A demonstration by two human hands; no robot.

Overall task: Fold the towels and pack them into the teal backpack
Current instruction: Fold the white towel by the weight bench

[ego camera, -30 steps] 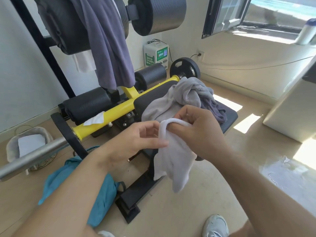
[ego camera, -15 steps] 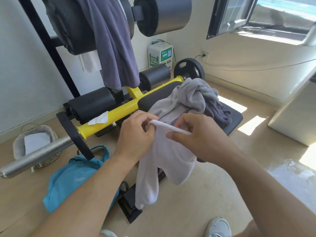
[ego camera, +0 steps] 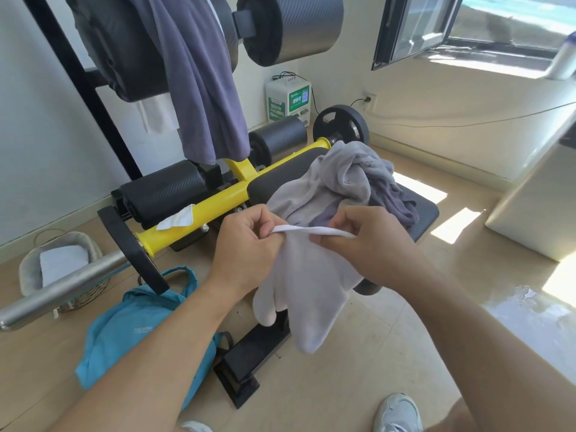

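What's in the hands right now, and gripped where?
Both hands, left and right, pinch the white towel along its top edge; the rest hangs below.

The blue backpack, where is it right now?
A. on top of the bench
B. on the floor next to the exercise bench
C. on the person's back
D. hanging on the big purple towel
B: the teal backpack lies crumpled on the floor beside the black and yellow bench, while both hands hold up a white towel.

Hands apart, white towel (ego camera: pixel 307 288) spread
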